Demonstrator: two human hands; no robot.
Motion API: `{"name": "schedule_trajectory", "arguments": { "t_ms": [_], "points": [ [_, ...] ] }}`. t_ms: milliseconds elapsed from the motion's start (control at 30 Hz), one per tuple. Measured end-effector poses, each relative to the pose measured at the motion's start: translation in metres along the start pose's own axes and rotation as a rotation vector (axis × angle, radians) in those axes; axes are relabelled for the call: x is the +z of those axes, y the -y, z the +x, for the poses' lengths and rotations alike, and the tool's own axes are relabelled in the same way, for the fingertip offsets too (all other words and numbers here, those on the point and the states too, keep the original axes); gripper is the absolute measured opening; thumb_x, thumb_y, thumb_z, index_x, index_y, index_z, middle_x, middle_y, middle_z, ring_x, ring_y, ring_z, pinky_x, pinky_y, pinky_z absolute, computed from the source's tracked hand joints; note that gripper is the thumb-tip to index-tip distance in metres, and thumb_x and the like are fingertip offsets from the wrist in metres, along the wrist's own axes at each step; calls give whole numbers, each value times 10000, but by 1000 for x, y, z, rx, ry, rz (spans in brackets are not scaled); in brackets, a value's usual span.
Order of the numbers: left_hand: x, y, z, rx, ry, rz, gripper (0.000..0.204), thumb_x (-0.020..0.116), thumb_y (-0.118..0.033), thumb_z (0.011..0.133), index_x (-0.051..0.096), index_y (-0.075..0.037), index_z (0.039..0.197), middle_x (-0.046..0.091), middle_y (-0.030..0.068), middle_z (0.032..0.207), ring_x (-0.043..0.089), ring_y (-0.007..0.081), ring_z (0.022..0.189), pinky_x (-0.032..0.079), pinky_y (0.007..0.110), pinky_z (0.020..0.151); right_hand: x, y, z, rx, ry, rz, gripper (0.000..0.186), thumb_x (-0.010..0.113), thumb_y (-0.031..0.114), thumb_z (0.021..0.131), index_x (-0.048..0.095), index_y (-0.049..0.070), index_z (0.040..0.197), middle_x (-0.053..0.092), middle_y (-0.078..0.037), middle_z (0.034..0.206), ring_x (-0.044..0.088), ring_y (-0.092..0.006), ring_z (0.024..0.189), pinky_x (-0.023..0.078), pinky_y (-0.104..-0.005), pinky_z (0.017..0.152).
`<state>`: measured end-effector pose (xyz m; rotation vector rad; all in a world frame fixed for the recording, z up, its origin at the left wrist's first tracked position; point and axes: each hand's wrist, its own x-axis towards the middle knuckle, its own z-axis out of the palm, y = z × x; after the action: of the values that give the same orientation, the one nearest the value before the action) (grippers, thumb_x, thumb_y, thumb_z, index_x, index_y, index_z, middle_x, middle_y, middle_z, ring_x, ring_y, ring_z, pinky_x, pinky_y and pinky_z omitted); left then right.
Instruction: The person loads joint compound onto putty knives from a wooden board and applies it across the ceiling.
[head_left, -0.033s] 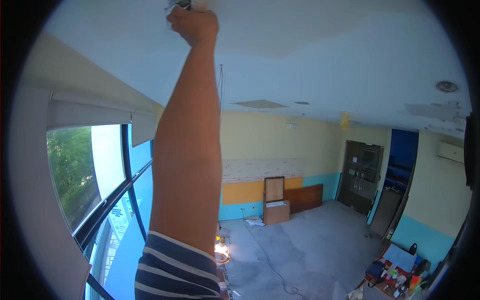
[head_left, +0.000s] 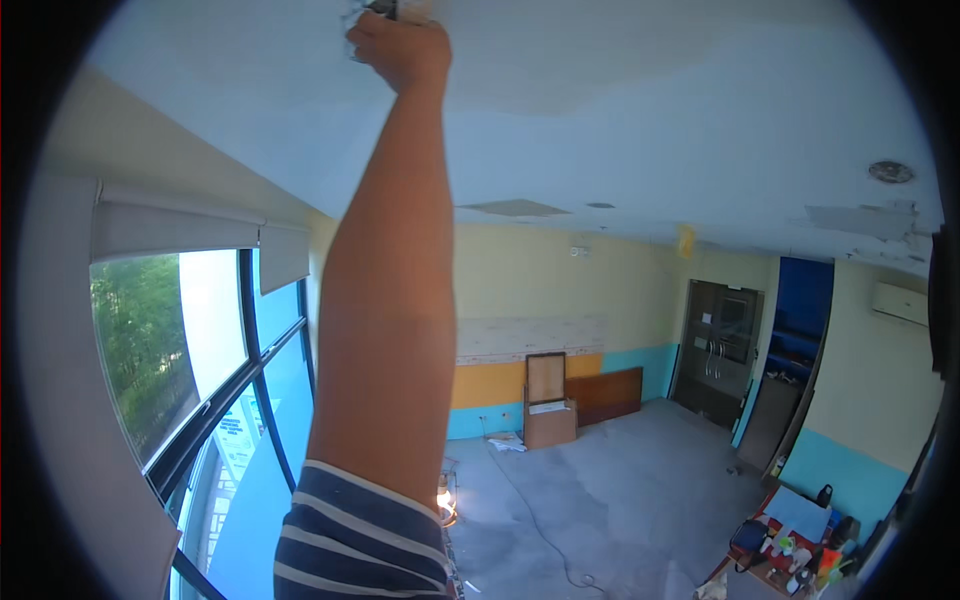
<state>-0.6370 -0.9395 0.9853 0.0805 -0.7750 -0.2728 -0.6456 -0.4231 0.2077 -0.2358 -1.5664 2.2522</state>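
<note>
Raised hand: your bare left hand (head_left: 408,50), judged left because the arm enters left of centre. It stands at the top of the view, forearm near vertical below it, navy sleeve with pale grey stripes (head_left: 360,540) at the lower edge.
Fingers: curled and closed around the lower part of a whitish thing with a dark middle (head_left: 382,9). The exact contact of each fingertip cannot be made out.
Held thing: directly at your fingers and just above them, cut off by the upper edge; its kind and material cannot be confirmed.
Long axis: not determinable. The visible strip runs left to right, roughly across your forearm, but its upper part is hidden.
White, smooth ceiling (head_left: 640,110): all around your fingers. Whether the held thing touches it, or stands a little apart, cannot be told; this gap is the relation to verify.
Nearer hand: your left, already on the thing. Your right hand is not in view.
Flat beige ceiling patch (head_left: 515,208): below and to the right of your fingers in view, well apart.
Round grey ceiling fixture (head_left: 891,172): far right of your fingers.
Pale grey roller blind (head_left: 170,222): lower left of your fingers, well apart, above the dark-framed window (head_left: 140,340).
</note>
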Motion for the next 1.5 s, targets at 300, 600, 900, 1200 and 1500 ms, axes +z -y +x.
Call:
{"name": "schedule_trajectory", "arguments": {
  "t_ms": [300, 600, 900, 1200, 1500],
  "points": [
    [22, -36, -85, 54, 192, -180, 476, 623, -105, 768, 400, 46, 1161, 440, 226, 1188, 505, 387, 1072, 475, 469, 884, -50, -37, 18, 148, 83, 342, 194, 453, 197, 971, 607, 94, 1030, 534, 36, 752, 483, -50, 619, 399, -181, 495],
    [-78, 51, 28, 225, -165, 25, 423, 528, -173, 800, 519, 61, 1152, 601, 246, 1039, 605, 392, 928, 482, 451, 829, -4, -6, 41, 596, 79, 668, 207, 461, 260, 976, 603, 110, 995, 517, 46, 689, 455, -52, 527, 372, -195, 427],
    [-101, 53, 97, 124, -26, 109, 498, 551, -121, 798, 449, 74, 1245, 516, 248, 1198, 569, 396, 1076, 478, 452, 900, 18, -26, 49, 415, 207, 465, 232, 476, 364, 961, 547, 169, 859, 476, 60, 633, 401, -57, 454, 292, -216, 371],
    [-10, 10, 9, 173, -92, 28, 634, 669, -158, 727, 412, 81, 1255, 459, 252, 1219, 520, 396, 1096, 470, 451, 921, -1, 3, -3, -233, 17, -80, 122, 521, 214, 906, 577, 107, 894, 460, 46, 689, 407, -72, 557, 311, -198, 482],
    [87, -34, -107, 194, -28, -71, 661, 760, -173, 685, 391, -2, 1205, 382, 219, 1225, 408, 417, 1105, 422, 518, 899, -117, -42, -47, -426, -283, -542, 385, 558, 229, 809, 563, -39, 1086, 624, -160, 973, 571, -277, 860, 465, -372, 761]
  ]
}}
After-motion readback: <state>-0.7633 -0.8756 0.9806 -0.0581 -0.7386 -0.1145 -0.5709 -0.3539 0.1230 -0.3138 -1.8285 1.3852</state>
